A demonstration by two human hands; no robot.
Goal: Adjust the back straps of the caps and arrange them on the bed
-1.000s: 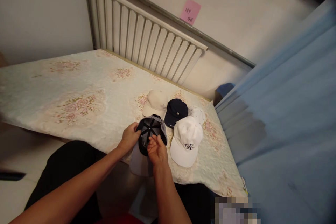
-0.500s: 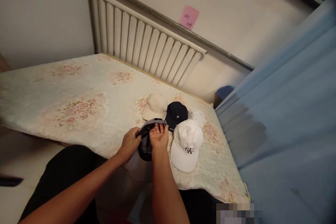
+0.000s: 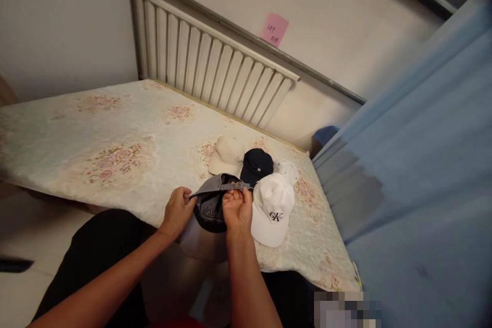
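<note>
A grey baseball cap (image 3: 207, 184) is held with its dark inside facing me and its brim pointing down toward my lap. My left hand (image 3: 179, 212) pinches the cap's left edge. At the back strap with its small metal buckle, my right hand (image 3: 237, 207) has its palm up, thumb and fingers closed on the strap's right end. Just beyond lie a beige cap (image 3: 227, 154), a navy cap (image 3: 257, 164) and a white cap with black letters (image 3: 273, 202). A pale patterned cap (image 3: 287, 170) is partly hidden behind the white one.
The caps lie on a bed with a floral cover (image 3: 161, 148). Behind it are a white radiator (image 3: 207, 51) and a wall with a pink note (image 3: 274, 29). A blue curtain (image 3: 415, 148) hangs along the right side. My dark-clothed knees are below the bed's near edge.
My left hand has moved slightly left and my right hand slightly right. The grey cap's back strap is now stretched out, with its buckle showing.
</note>
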